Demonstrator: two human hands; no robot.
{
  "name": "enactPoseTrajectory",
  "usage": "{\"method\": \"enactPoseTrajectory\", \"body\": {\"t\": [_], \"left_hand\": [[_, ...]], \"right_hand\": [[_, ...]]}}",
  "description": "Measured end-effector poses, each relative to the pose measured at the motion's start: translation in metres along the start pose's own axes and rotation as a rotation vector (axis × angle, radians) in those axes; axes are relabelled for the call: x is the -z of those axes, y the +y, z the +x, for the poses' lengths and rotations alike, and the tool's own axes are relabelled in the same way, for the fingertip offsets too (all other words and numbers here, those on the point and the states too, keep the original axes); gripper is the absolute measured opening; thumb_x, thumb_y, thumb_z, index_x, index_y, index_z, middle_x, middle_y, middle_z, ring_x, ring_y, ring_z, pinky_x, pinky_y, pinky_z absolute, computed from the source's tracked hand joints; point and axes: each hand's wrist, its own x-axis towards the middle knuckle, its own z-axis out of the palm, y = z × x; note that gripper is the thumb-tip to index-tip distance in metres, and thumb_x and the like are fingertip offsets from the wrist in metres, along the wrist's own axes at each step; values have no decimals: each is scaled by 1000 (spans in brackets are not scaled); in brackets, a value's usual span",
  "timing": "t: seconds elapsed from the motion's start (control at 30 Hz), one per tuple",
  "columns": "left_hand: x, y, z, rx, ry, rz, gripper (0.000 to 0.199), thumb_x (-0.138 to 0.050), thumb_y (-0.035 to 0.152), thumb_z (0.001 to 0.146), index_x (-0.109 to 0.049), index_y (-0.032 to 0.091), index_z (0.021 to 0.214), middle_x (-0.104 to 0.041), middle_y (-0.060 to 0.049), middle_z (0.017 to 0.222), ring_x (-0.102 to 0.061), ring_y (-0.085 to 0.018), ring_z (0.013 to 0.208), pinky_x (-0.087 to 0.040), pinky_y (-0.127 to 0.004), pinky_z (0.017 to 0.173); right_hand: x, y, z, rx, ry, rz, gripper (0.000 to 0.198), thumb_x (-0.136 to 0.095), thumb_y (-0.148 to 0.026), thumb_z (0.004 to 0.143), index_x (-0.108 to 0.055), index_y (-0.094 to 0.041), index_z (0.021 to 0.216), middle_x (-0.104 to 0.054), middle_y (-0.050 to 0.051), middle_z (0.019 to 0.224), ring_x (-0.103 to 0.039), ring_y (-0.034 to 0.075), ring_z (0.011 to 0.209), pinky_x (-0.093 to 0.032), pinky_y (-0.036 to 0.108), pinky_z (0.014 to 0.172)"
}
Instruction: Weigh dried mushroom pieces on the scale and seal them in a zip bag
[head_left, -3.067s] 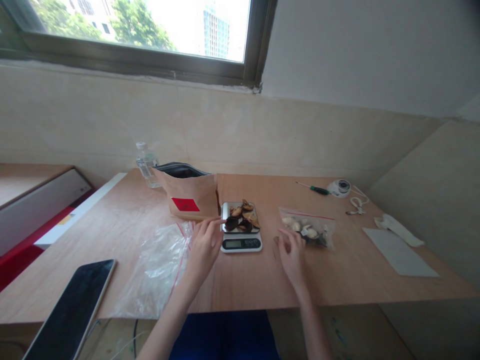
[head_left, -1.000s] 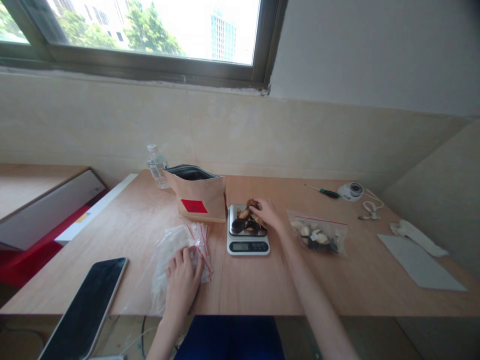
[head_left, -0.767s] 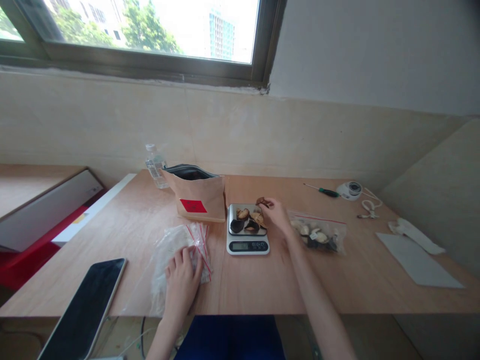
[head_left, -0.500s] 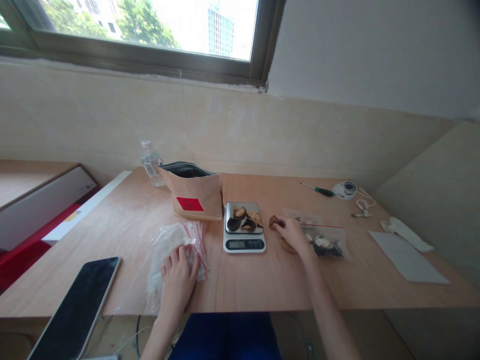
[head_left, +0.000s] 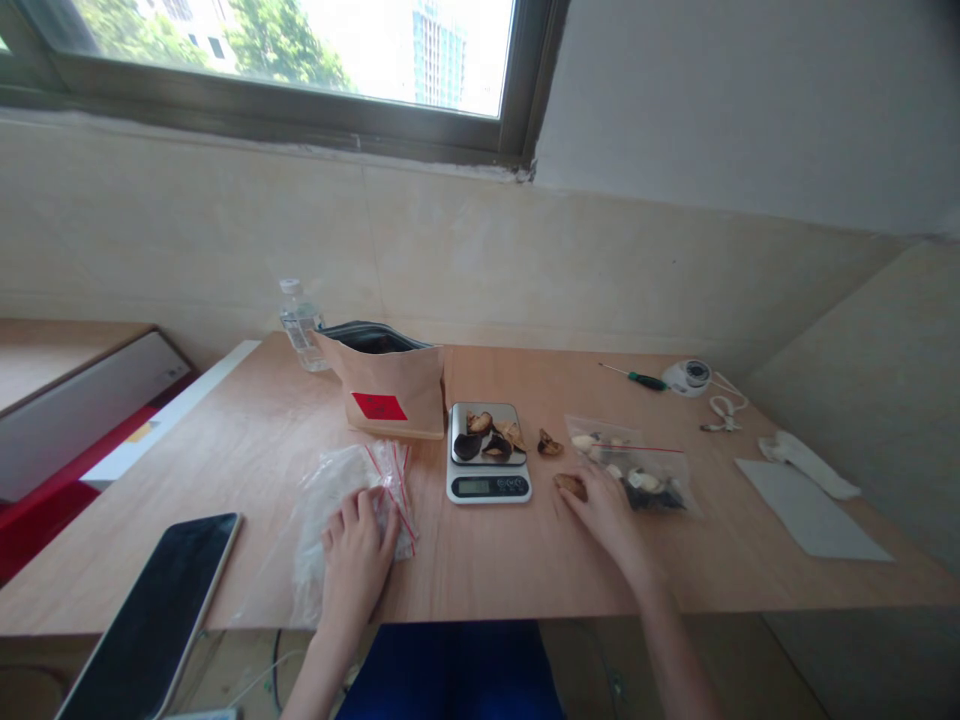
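My left hand (head_left: 358,545) rests on a pile of clear zip bags (head_left: 319,500) with red seams, fingers loosely spread and lying over the plastic. With thumb and fingers my right hand (head_left: 604,510) grips a brown dried mushroom (head_left: 570,487) at table level. Another dried mushroom piece (head_left: 550,443) lies just beyond it, beside the scale. Several dried mushroom pieces (head_left: 495,445) sit on the pan of the small digital scale (head_left: 490,488) between my hands; its display is not readable. Beside my right hand lie filled zip bags (head_left: 652,485) with pale and dark pieces.
A brown paper pouch (head_left: 397,385) with a red label stands open behind the zip bags, a water bottle (head_left: 301,325) at its left. A phone (head_left: 161,610) overhangs the front edge. Rightward are a green screwdriver (head_left: 645,381), a white camera (head_left: 686,378) and a white sheet (head_left: 814,508).
My right hand has let go of the dark mushroom piece by the scale and moved nearer me, onto the other mushroom. My left hand stays on the bags.
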Motion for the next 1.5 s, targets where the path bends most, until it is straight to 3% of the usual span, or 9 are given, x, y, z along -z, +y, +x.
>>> {"method": "enactPoseTrajectory", "body": {"t": [0.13, 0.27, 0.4, 0.5, 0.6, 0.77, 0.97, 1.37, 1.5], "left_hand": [[-2, -1, 0, -3, 11, -14, 32, -38, 32, 89, -56, 14, 109, -56, -14, 104, -53, -27, 91, -42, -37, 74], [-3, -1, 0, 32, 9, -78, 33, -37, 36, 91, -55, 14, 108, -56, -13, 104, -52, -27, 91, -41, -38, 76], [-2, 0, 0, 46, 5, -119, 32, -37, 35, 91, -55, 14, 108, -56, -12, 104, -51, -27, 93, -41, -39, 78], [-2, -1, 0, 36, 5, -131, 32, -36, 36, 91, -54, 14, 108, -56, -12, 103, -51, -27, 93, -40, -39, 78], [-1, -1, 0, 39, 9, -146, 33, -36, 36, 91, -55, 15, 107, -56, -12, 103, -52, -27, 92, -40, -39, 78], [0, 0, 3, 78, 8, -195, 31, -38, 37, 90, -56, 16, 101, -57, -10, 100, -52, -27, 88, -41, -39, 76], [-3, -1, 8, 82, 35, -388, 26, -38, 36, 88, -57, 18, 87, -57, -8, 90, -53, -25, 82, -42, -39, 74], [-7, -7, 6, 76, 80, -562, 24, -40, 35, 88, -59, 20, 88, -60, -8, 91, -55, -25, 88, -43, -39, 79], [7, -3, 3, 158, 192, -476, 27, -41, 36, 89, -63, 21, 91, -62, -7, 93, -53, -26, 89, -40, -42, 83]], "right_hand": [[3, -28, 56, -34, 11, 272, 28, -57, -38, 79, -66, -20, 98, -68, 8, 97, -62, 23, 83, -48, 36, 75], [-16, -53, 115, -123, -50, 443, 31, -58, -38, 80, -68, -15, 98, -71, 9, 90, -64, 21, 75, -49, 31, 69], [-34, -57, 130, -69, -100, 474, 30, -53, -42, 83, -71, -17, 83, -72, 7, 83, -66, 21, 78, -49, 31, 72], [-32, -49, 115, -49, -70, 485, 34, -47, -44, 87, -70, -18, 89, -71, 8, 97, -64, 22, 92, -47, 35, 84], [-21, -37, 86, -78, 61, 509, 39, -40, -44, 90, -66, -17, 101, -67, 11, 107, -61, 22, 99, -47, 37, 87], [-7, -33, 28, -124, 228, 506, 34, -40, -41, 90, -65, -19, 97, -66, 11, 102, -58, 23, 98, -46, 39, 85], [-20, -36, -22, -168, 299, 495, 28, -43, -36, 89, -65, -20, 92, -65, 10, 95, -58, 24, 92, -45, 41, 84], [-27, -31, -32, -253, 286, 568, 28, -45, -39, 88, -65, -19, 90, -66, 11, 93, -59, 25, 88, -46, 40, 80], [-24, -36, -33, -208, 293, 528, 26, -44, -35, 89, -64, -19, 92, -66, 10, 93, -58, 25, 90, -45, 41, 82]]}}
